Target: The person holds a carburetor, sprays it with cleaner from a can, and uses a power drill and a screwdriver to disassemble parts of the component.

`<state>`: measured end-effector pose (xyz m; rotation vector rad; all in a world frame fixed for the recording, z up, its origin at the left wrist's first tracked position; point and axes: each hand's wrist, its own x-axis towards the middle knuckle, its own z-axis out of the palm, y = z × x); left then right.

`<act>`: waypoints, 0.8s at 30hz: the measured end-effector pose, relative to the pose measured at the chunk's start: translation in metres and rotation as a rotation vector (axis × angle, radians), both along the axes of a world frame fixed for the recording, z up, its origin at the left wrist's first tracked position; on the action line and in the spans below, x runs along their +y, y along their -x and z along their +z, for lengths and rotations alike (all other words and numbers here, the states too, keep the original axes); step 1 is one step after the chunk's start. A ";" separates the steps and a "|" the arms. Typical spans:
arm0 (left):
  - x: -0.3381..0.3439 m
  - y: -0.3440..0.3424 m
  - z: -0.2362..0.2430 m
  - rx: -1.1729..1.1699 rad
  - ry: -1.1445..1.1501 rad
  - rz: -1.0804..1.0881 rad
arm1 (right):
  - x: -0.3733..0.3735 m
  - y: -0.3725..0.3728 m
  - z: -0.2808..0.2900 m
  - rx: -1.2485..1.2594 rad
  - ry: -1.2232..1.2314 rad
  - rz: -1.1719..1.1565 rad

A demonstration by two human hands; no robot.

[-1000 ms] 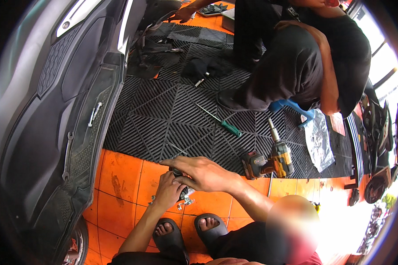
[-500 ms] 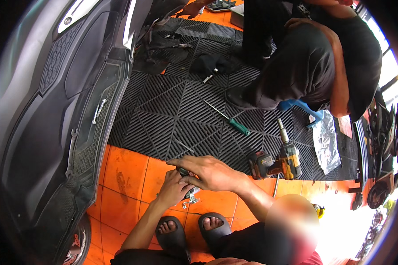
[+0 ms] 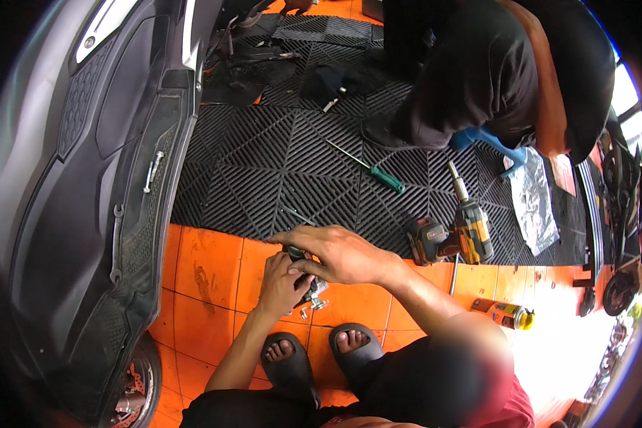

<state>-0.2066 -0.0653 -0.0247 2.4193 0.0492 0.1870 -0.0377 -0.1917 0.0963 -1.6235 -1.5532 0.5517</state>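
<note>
Low in front of me, above the orange floor, both hands are together around a small black and silver metal part. My left hand wraps round it from the left, with fingers closed. From the right, my right hand reaches over the top, its thumb pressed down beside the left fingers and its index finger stretched to the left. Silvery ends of the part stick out below the hands. Its upper portion is dark and mostly covered by my fingers, so its exact kind is hidden.
A black ribbed mat bears a green-handled screwdriver, a cordless impact driver and a clear plastic bag. A spray can lies at right. Left stands a scooter with a wrench on its footboard. A person crouches opposite.
My view has shifted slightly, bringing more of the spray can into sight. Both hands stay together on the metal part, in nearly the same pose.
</note>
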 end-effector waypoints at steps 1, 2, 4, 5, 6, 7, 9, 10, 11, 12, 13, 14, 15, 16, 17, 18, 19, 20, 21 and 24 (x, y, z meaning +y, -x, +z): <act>0.000 -0.002 0.001 -0.012 0.012 -0.003 | -0.001 -0.001 0.002 -0.011 0.017 0.007; 0.000 0.001 -0.004 0.019 0.003 0.006 | -0.002 0.000 0.001 0.016 0.000 0.012; 0.001 0.004 -0.009 -0.001 0.015 -0.015 | -0.003 0.003 -0.006 -0.006 -0.065 0.017; 0.003 0.006 -0.010 -0.008 0.019 -0.023 | -0.002 0.005 -0.008 -0.015 -0.100 0.023; 0.004 0.008 -0.012 0.002 0.032 -0.025 | -0.002 0.006 -0.008 -0.020 -0.106 0.020; 0.004 0.006 -0.014 0.008 0.050 -0.030 | -0.003 0.007 -0.005 -0.029 -0.106 0.015; 0.003 0.004 -0.016 0.015 0.057 -0.047 | -0.005 0.005 -0.003 -0.032 -0.100 0.009; 0.001 0.001 -0.011 0.014 0.046 -0.059 | -0.005 0.004 -0.002 -0.026 -0.092 0.008; 0.000 -0.001 -0.009 0.013 0.034 -0.070 | -0.006 0.003 -0.001 -0.020 -0.086 0.009; -0.001 -0.001 -0.010 0.022 0.021 -0.066 | -0.006 0.003 -0.002 -0.011 -0.094 0.003; -0.003 0.002 -0.010 0.036 0.012 -0.060 | -0.006 0.004 -0.003 0.004 -0.100 0.001; -0.005 0.004 -0.010 0.051 0.003 -0.052 | -0.006 0.006 -0.005 0.019 -0.105 -0.001; -0.005 0.006 -0.010 0.046 -0.023 -0.051 | -0.005 0.006 -0.007 0.004 -0.112 -0.010; -0.005 0.005 -0.011 0.042 -0.048 -0.049 | -0.004 0.004 -0.009 -0.011 -0.119 -0.019; -0.003 0.003 -0.013 0.039 -0.072 -0.047 | -0.003 0.001 -0.010 -0.025 -0.126 -0.027; -0.003 0.003 -0.009 0.079 -0.045 -0.034 | -0.005 0.000 -0.002 -0.018 -0.010 -0.013; -0.004 -0.002 -0.003 0.071 0.022 -0.040 | -0.005 0.000 0.001 -0.042 -0.042 -0.035; -0.001 -0.005 -0.004 0.080 0.036 -0.030 | -0.002 0.000 0.000 -0.022 -0.082 -0.044; 0.000 -0.003 -0.004 0.089 0.050 -0.020 | 0.000 0.002 -0.002 -0.002 -0.122 -0.055; 0.008 0.000 -0.012 0.067 0.020 -0.037 | 0.005 0.002 -0.007 -0.019 -0.086 -0.101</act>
